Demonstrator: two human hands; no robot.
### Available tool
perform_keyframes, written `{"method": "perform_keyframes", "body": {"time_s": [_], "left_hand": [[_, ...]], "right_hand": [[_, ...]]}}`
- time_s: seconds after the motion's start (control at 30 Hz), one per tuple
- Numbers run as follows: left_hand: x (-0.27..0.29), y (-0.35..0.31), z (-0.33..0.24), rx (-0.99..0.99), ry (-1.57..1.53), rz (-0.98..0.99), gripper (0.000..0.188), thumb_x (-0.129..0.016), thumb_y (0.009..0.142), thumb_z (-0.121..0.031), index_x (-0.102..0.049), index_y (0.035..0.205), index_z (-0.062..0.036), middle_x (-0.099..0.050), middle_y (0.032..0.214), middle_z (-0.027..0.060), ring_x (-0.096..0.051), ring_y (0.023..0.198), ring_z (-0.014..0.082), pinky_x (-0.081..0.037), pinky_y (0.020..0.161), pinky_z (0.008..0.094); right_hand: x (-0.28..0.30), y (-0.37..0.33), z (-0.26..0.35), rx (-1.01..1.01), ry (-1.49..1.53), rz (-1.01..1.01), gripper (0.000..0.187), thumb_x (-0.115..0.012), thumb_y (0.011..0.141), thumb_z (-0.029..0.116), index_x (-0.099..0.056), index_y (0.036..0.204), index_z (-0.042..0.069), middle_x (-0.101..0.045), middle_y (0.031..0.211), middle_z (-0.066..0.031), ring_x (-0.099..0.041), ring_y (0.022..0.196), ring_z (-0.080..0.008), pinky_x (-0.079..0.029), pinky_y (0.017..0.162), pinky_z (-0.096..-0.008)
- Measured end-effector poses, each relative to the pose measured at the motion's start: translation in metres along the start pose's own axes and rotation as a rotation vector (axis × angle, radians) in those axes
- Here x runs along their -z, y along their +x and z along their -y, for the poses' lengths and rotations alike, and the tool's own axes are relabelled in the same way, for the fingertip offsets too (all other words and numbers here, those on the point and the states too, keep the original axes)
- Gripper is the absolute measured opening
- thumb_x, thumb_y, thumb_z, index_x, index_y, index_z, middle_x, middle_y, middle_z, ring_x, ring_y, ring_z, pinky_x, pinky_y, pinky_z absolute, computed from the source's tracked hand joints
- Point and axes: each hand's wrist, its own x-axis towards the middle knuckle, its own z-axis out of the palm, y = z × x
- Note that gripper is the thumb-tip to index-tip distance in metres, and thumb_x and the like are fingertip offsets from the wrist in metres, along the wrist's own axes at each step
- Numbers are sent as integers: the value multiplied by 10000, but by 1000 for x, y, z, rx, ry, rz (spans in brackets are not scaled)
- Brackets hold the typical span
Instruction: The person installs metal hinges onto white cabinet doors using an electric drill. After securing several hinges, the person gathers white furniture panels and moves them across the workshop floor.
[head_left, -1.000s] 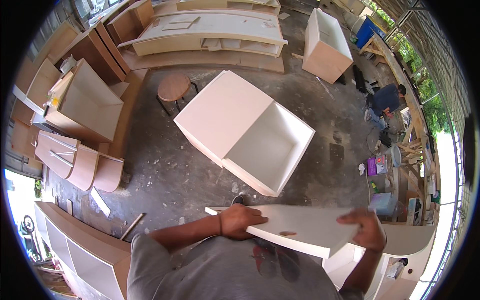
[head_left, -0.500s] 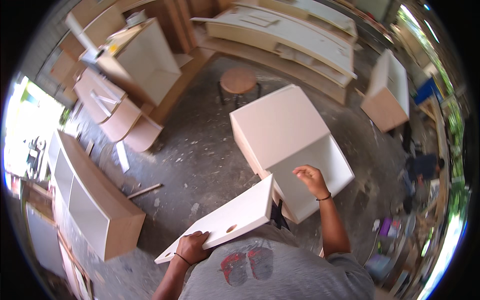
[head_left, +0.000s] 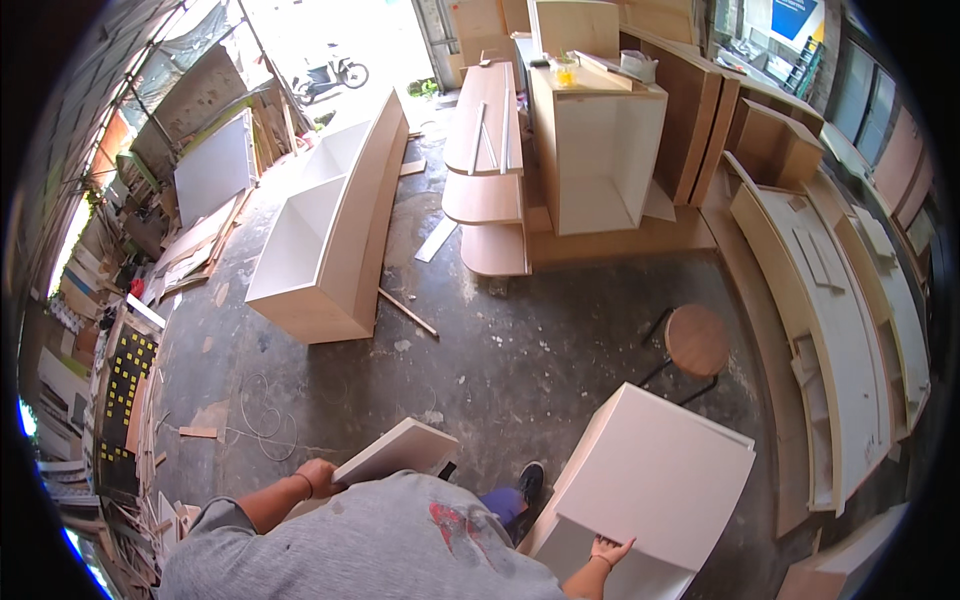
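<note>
My left hand (head_left: pixel 318 477) is closed on the edge of a white cabinet door (head_left: pixel 395 450), held tilted beside my body. My grey shirt hides its lower part. To my right a pale cabinet (head_left: pixel 655 470) lies on the floor, with its open white inside toward me. The fingers of my right hand (head_left: pixel 609 549) curl at the edge of its upper panel and appear to grip it.
A round wooden stool (head_left: pixel 697 340) stands beyond the cabinet. Ahead on the left lies a long two-compartment cabinet (head_left: pixel 345 240), with a thin wooden stick (head_left: pixel 408 312) by it. Rounded shelves (head_left: pixel 490 200) and an upright open cabinet (head_left: pixel 600 155) stand farther off. A long bench-like unit (head_left: pixel 830 340) runs along the right.
My view has swung left, toward the bright doorway. The door in my left hand has turned with me. My right hand has come from above the cabinet's open inside to its panel edge.
</note>
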Motion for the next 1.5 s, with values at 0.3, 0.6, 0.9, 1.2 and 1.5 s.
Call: {"method": "perform_keyframes", "body": {"time_s": [0.3,0.6,0.9,1.2,1.5], "left_hand": [[-65,-31,-46,231,-357,-110,350,-634,699,-431,-668,867,-126,-623,821,188,-592,801,368,-473,705,419],[-86,-46,-75,306,-475,-209,346,-599,710,-446,-668,902,-166,-630,863,176,-594,841,355,-471,738,416],[-114,-56,-75,323,-565,-252,260,-579,736,-359,-660,843,-136,-630,821,166,-597,808,354,-471,715,439],[-186,-56,-27,443,-655,-232,320,-585,716,-421,-664,837,-136,-634,817,157,-600,797,351,-472,709,443],[-226,-93,10,697,-961,-223,371,-602,732,-375,-666,855,-31,-626,798,217,-597,770,391,-472,687,448]], "right_hand": [[-41,-57,52,-75,-176,23,622,-638,743,388,-440,1263,110,-483,1232,-109,-451,1126,-304,-382,911,-434],[-71,-37,83,-27,-417,288,489,-573,784,369,-531,1158,57,-558,1109,-118,-506,1006,-291,-420,834,-430],[-275,-104,44,77,-926,692,495,-580,775,337,-508,1172,51,-534,1133,-120,-500,1026,-267,-415,855,-421],[-364,-213,-21,271,-1181,1036,505,-587,766,306,-485,1186,45,-510,1158,-121,-494,1046,-242,-411,877,-412],[-407,-428,-158,648,-1983,1569,461,-506,717,95,-490,1154,-51,-573,1078,-117,-544,972,-218,-411,868,-321]]}}
